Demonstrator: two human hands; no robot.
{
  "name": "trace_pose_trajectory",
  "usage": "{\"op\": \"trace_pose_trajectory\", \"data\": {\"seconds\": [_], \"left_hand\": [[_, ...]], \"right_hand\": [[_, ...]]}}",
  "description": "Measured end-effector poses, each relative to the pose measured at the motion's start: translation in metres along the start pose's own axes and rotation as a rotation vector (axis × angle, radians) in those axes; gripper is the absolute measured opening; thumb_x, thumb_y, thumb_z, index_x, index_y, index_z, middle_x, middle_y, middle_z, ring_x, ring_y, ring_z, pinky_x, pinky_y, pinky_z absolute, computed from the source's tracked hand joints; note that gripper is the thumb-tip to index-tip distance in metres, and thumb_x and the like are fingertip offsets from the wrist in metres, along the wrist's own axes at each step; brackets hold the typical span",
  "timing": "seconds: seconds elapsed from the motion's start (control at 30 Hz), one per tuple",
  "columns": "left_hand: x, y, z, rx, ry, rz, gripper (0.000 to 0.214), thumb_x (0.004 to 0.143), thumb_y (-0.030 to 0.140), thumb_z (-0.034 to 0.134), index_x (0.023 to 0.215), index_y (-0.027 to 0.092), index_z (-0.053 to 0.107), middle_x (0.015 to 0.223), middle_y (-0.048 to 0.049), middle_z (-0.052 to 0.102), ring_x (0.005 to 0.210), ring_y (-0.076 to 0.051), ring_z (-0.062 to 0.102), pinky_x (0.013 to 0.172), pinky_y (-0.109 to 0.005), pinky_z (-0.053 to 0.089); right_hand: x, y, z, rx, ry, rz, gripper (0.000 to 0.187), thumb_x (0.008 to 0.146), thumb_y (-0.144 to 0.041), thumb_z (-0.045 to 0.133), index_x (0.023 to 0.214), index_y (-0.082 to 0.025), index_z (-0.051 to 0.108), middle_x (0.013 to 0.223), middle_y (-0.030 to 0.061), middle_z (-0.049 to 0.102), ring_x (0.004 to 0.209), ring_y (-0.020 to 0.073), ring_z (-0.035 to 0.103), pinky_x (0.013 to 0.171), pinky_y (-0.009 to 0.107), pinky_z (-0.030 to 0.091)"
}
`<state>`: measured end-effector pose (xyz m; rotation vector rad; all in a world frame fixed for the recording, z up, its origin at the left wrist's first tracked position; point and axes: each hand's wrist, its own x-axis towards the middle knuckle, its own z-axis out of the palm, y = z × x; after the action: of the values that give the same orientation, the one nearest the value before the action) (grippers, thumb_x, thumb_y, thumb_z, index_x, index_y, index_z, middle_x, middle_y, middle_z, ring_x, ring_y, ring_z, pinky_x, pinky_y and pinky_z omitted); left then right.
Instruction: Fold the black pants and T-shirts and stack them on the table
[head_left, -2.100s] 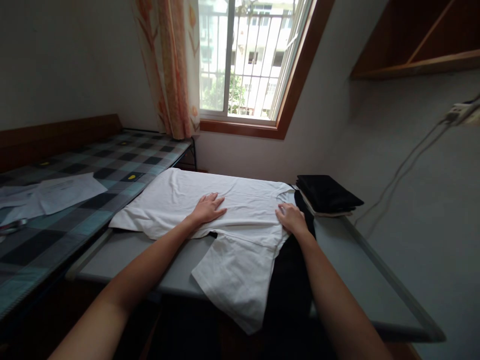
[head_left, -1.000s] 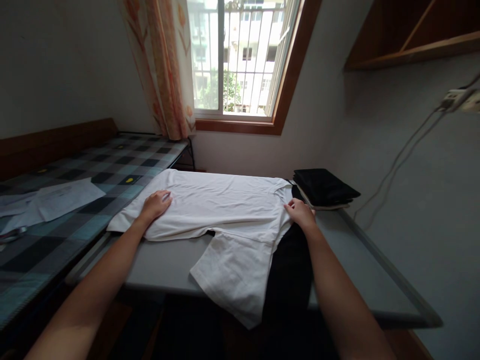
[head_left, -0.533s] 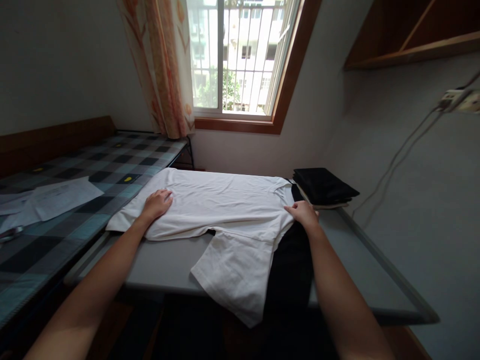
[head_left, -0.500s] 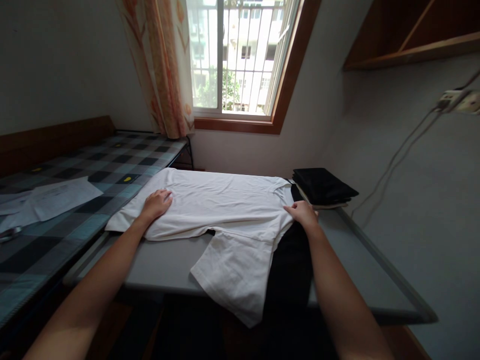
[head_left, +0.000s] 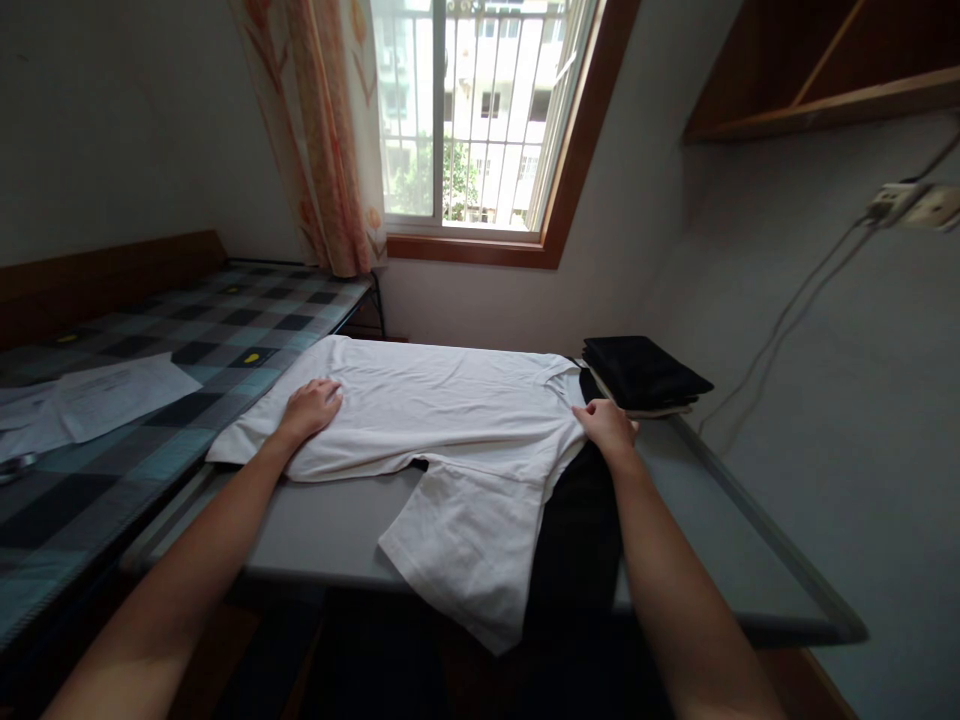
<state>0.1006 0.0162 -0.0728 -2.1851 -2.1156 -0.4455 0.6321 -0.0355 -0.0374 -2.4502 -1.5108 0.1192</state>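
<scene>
Lying spread, one white shirt (head_left: pixel 450 400) spans one gray counter (head_left: pixel 337 530), one sleeve (head_left: pixel 465 545) overhanging. The left hand (head_left: pixel 311 410) rests palm-down, gripping nothing; the right hand (head_left: pixel 609 428) pinches beside the collar (head_left: pixel 561 382), seemingly holding the fabric taut. One black cloth (head_left: pixel 574 530) lies partly beneath, one folded black stack (head_left: pixel 645 373) just beyond.

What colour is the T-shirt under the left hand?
The T-shirt is white, with no print on the visible side; the head view shows it best.
</scene>
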Motion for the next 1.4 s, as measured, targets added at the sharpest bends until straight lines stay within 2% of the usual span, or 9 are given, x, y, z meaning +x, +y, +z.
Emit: {"op": "trace_pose_trajectory", "data": {"seconds": [0.23, 0.47, 0.73, 1.4], "left_hand": [[-0.001, 0.002, -0.002, 0.011, -0.004, -0.005, 0.045, 0.091, 0.035, 0.041, 0.126, 0.017, 0.062, 0.134, -0.0122, 0.059, 0.127, -0.025, 0.052, 0.109, -0.035, 0.038], [-0.001, 0.002, -0.001, 0.012, -0.003, -0.009, 0.044, 0.091, 0.036, 0.041, 0.125, 0.019, 0.062, 0.133, -0.0108, 0.060, 0.125, -0.025, 0.053, 0.108, -0.034, 0.038], [-0.001, 0.001, -0.001, 0.016, -0.003, -0.002, 0.045, 0.091, 0.035, 0.041, 0.126, 0.018, 0.062, 0.133, -0.0120, 0.060, 0.125, -0.025, 0.053, 0.108, -0.036, 0.038], [0.002, -0.003, 0.004, 0.011, 0.005, 0.014, 0.046, 0.090, 0.035, 0.042, 0.126, 0.016, 0.062, 0.132, -0.0134, 0.060, 0.125, -0.025, 0.053, 0.109, -0.036, 0.038]], "right_hand": [[-0.001, -0.001, 0.000, -0.008, -0.024, 0.016, 0.034, 0.089, -0.047, 0.051, 0.093, -0.021, 0.072, 0.104, 0.0150, 0.071, 0.106, 0.0320, 0.063, 0.091, 0.046, 0.041], [-0.001, -0.003, 0.001, -0.006, -0.015, -0.023, 0.046, 0.083, -0.062, 0.053, 0.079, -0.021, 0.073, 0.100, 0.0144, 0.071, 0.105, 0.0344, 0.061, 0.094, 0.051, 0.038], [0.003, -0.001, 0.007, -0.024, -0.052, -0.007, 0.033, 0.083, -0.052, 0.056, 0.084, -0.023, 0.072, 0.099, 0.0094, 0.071, 0.106, 0.0328, 0.059, 0.092, 0.049, 0.036], [0.002, -0.005, 0.011, -0.085, -0.050, -0.019, 0.035, 0.088, -0.047, 0.049, 0.096, -0.021, 0.071, 0.115, 0.0115, 0.066, 0.113, 0.0340, 0.056, 0.094, 0.050, 0.037]]}}
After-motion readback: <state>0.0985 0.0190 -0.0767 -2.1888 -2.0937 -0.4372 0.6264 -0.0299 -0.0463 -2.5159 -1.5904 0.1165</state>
